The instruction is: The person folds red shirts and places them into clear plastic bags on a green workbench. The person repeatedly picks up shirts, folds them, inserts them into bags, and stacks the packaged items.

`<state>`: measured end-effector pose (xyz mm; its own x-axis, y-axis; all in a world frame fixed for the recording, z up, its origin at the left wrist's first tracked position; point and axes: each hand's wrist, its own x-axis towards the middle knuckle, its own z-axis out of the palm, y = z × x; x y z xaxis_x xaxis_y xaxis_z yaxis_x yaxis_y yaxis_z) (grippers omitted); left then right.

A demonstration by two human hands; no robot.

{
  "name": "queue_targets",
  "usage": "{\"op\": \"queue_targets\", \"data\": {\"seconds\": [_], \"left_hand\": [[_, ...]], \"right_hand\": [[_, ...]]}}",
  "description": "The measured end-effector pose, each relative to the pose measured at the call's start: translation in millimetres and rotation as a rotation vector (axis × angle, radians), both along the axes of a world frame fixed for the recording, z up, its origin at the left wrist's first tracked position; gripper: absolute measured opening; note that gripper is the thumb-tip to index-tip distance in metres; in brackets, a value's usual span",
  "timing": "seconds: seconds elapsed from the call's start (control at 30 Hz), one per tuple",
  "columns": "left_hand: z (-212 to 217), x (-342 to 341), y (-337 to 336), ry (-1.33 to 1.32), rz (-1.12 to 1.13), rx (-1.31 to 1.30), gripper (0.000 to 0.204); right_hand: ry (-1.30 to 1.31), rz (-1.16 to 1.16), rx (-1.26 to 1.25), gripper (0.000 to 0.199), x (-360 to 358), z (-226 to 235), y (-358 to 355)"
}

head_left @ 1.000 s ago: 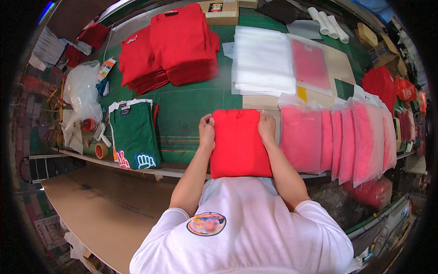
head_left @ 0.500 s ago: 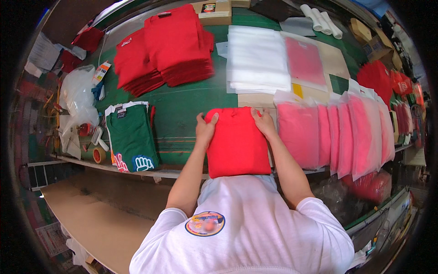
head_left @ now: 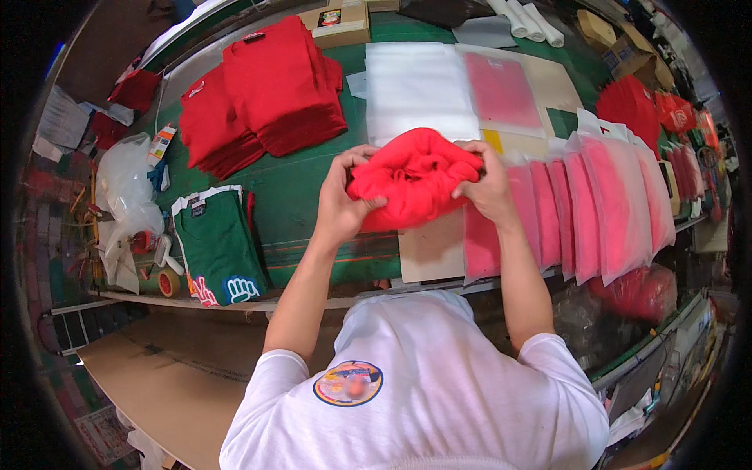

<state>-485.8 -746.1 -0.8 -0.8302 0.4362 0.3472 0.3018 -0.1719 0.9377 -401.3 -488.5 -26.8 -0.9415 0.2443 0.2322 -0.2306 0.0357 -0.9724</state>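
Note:
Between my two hands a folded red shirt (head_left: 415, 182) is lifted above the green table, its bunched folds turned up toward me. My left hand (head_left: 343, 194) grips its left side, thumb on the near face. On the opposite side my right hand (head_left: 487, 186) is closed on the cloth the same way. Beneath the shirt shows a beige cardboard sheet (head_left: 431, 257). Just beyond it lies a stack of white translucent bags (head_left: 419, 88), with a pinkish-red bagged shirt (head_left: 505, 92) alongside. Right of my right hand, bagged red shirts (head_left: 599, 200) lean in a row.
Tall stacks of red shirts (head_left: 283, 90) stand at the far left. Nearer are folded green shirts (head_left: 218, 247), a tape roll (head_left: 168, 283) and a clear plastic bag (head_left: 125, 176). A cardboard box (head_left: 341, 25) and white rolls (head_left: 533, 22) line the back.
Both hands have raised the red shirt from the table's near edge and moved it forward. It was flat and rectangular; now its bunched end faces up.

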Motion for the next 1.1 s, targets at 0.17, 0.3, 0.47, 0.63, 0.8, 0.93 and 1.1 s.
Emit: {"op": "queue_targets", "data": {"seconds": [0.17,0.3,0.47,0.63,0.8,0.93,1.1], "left_hand": [[-81.5,27.5,-26.2,0.488,-0.062,-0.312,0.046],[-191.9,62.8,-46.6,0.68,-0.243,-0.611,0.036],[-145.2,59.7,-49.6,0.539,-0.256,-0.727,0.029],[-111.6,59.1,24.1,0.309,0.229,-0.92,0.041],[-136.2,70.1,50.1,0.439,0.306,-1.122,0.059],[-142.0,69.2,42.0,0.308,0.21,-1.083,0.061],[-127.4,47.7,51.2,0.155,0.193,-1.156,0.06]], "right_hand": [[0.209,-0.107,0.639,0.076,58.1,-57.0,-2.4],[-0.023,0.067,1.11,0.059,109.8,-132.3,-26.6],[-0.031,0.045,1.027,0.042,100.7,-89.0,-37.5],[0.01,-0.073,0.978,0.031,76.6,-89.5,-37.8],[-0.117,-0.376,1.132,0.042,18.9,-80.9,-66.5],[-0.339,-0.229,1.293,0.053,25.1,-99.4,-72.2],[-0.448,-0.119,1.274,0.057,14.7,-101.0,-75.6]]}}
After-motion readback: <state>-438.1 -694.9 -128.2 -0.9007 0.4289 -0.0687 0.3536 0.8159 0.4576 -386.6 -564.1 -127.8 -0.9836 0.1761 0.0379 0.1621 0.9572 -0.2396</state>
